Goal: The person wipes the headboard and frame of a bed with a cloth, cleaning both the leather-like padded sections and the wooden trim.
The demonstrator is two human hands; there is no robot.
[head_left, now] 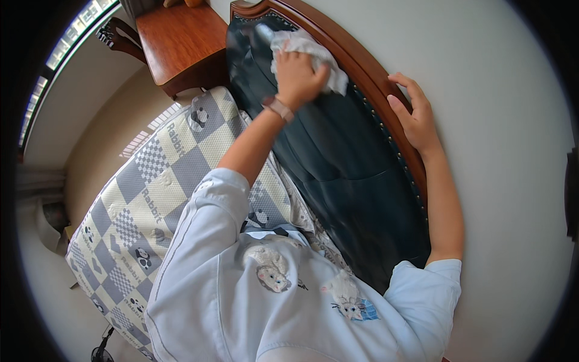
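Note:
My left hand (300, 77), a pale-banded watch on its wrist, presses a crumpled white cloth (329, 66) against the dark padded leather headboard (344, 175). The cloth lies under and around the fingers, near the headboard's far end. Motion slightly blurs this hand and the cloth. My right hand (416, 117) is at the headboard's curved brown wooden rim (377, 81), its thumb and fingers apart. Nothing is held in it. A row of metal studs lines the leather beside the rim.
A bed mattress (175, 175) with a grey and cream checked panda cover lies left of the headboard. Beyond it stands a reddish-brown wooden cabinet (181, 42). A pale wall (500, 151) rises at the right. A fan (102, 353) shows at the lower left.

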